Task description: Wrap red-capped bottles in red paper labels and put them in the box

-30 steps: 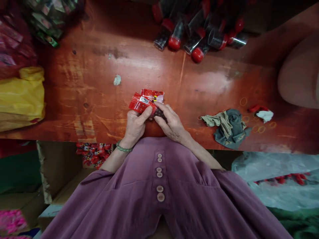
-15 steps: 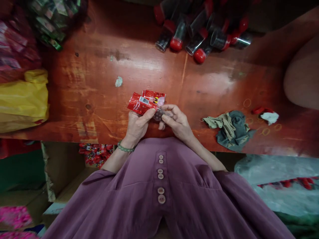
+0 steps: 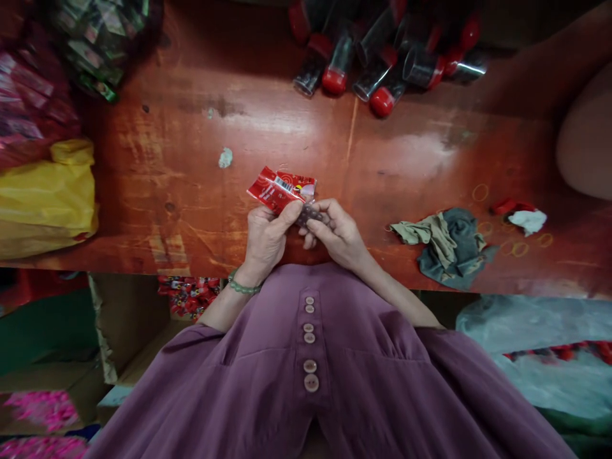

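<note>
My left hand [image 3: 266, 239] is closed on a glossy red printed packet [image 3: 268, 190] with a barcode, its thumb on top. A dark part with round dots [image 3: 306, 215] shows at the packet's right end, between the two hands. The fingers of my right hand [image 3: 343, 234] pinch this dark end. Just behind lies a second red printed piece [image 3: 308, 180] with a yellow and pale pink picture; I cannot tell whether it is joined to the packet. Both hands are over the table's near edge.
Clear tubes with red caps [image 3: 377, 70] are heaped at the back of the reddish wooden table [image 3: 201, 191]. Crumpled cloths [image 3: 452, 245] and rubber bands lie at right. A yellow bag [image 3: 48, 197] and bagged packets stand at left. Below is an open cardboard box [image 3: 129, 319].
The red packet has tilted, its left end turning up and away from me. My hands keep their grip and have barely shifted. The whole view has moved slightly.
</note>
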Tool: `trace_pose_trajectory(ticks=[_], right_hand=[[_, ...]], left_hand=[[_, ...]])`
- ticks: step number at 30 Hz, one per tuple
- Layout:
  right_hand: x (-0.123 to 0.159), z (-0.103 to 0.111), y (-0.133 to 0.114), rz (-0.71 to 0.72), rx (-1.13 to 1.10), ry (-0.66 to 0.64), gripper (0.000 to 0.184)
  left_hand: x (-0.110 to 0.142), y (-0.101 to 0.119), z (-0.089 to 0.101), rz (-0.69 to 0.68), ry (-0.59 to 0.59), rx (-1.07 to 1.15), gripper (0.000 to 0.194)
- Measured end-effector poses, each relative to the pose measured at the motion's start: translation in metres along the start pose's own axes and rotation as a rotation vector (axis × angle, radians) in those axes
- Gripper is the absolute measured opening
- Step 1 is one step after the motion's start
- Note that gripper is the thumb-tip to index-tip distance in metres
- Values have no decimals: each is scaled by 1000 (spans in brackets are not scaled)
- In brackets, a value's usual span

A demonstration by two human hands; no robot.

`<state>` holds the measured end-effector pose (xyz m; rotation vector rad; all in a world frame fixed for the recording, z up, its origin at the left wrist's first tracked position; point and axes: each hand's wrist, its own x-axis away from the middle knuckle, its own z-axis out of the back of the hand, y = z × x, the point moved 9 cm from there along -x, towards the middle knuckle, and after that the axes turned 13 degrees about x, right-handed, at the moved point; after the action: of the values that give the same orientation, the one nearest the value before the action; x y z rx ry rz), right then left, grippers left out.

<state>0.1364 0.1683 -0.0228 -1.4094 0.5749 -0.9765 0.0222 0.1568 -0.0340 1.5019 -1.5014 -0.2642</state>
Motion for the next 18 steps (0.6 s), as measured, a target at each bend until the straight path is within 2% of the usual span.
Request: trace_pose_trajectory(ticks=[2, 3, 6, 9, 12, 18], right_hand=[[0, 9, -2, 19, 116, 96, 24], [-1, 9, -3, 19, 125, 102, 25], [-6, -1, 0, -11, -78, -15, 29], [-11, -9, 2, -39, -247, -91, 34], [-13, -8, 2, -44, -257, -64, 34], [-13, -11, 4, -67, -253, -80, 40]], left_hand=[[1, 0, -2, 6, -21, 9, 34], [1, -1, -2, 17, -24, 3, 36], [2, -4, 0, 63, -27, -29, 37], [3, 1, 6, 26, 8, 13, 40], [4, 3, 6, 3, 21, 73, 41], [9, -10, 2, 75, -7, 56, 41]])
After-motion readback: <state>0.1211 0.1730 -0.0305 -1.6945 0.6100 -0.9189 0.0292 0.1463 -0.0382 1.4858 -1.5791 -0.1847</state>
